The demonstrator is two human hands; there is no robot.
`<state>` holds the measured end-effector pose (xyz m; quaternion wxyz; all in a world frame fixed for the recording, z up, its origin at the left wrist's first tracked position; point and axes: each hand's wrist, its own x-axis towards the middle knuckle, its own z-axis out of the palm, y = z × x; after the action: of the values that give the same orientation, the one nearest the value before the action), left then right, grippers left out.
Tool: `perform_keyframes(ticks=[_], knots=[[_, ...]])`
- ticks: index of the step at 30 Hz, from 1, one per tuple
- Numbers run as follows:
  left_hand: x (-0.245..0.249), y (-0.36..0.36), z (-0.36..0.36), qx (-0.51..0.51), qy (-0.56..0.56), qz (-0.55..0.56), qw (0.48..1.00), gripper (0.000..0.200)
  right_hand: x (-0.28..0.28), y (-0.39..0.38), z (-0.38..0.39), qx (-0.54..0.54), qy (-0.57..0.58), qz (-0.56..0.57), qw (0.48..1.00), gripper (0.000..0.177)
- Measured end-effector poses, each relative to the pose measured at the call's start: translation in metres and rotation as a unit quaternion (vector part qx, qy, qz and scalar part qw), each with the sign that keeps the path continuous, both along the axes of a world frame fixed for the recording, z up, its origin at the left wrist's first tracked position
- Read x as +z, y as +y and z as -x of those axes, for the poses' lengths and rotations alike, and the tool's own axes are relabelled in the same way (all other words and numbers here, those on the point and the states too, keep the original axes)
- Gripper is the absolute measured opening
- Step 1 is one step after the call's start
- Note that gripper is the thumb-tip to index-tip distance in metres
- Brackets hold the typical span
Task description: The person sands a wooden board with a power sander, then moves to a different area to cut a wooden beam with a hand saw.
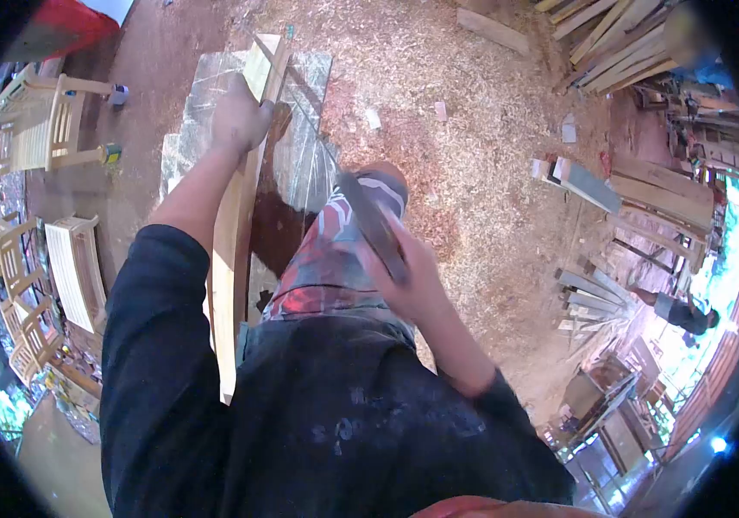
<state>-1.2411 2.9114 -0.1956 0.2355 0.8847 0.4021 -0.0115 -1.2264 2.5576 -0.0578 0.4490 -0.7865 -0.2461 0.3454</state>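
Note:
My left hand grips a long pale wooden plank near its far end, fingers wrapped over the edge. The plank runs from beside my left hip forward over a worn, scratched board. My right hand is closed around the near end of a saw, smeared by motion, in front of my right thigh. From there the saw's thin blade reaches forward and left, overlapping the plank's far end in this view. My knee is bent beside the board.
Wood shavings cover the ground. Wooden chairs and a bench stand at left. Stacked timber lies at upper right, with more boards below it. Another person is at far right.

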Motion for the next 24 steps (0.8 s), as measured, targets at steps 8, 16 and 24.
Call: perform_keyframes(ticks=[8,16,24], knots=[[0.009,-0.001,-0.008,0.007,0.044,0.013,0.999,0.056,-0.007,0.000,-0.005,-0.016,0.028,0.025,0.999,0.061],[-0.004,-0.002,0.000,-0.017,-0.080,0.020,0.996,0.054,-0.041,0.224,-0.093,0.039,-0.061,-0.007,0.997,0.043],[0.004,-0.002,-0.004,0.000,-0.005,-0.005,1.000,0.055,0.035,-0.073,0.021,0.018,0.006,0.044,0.999,0.067]])
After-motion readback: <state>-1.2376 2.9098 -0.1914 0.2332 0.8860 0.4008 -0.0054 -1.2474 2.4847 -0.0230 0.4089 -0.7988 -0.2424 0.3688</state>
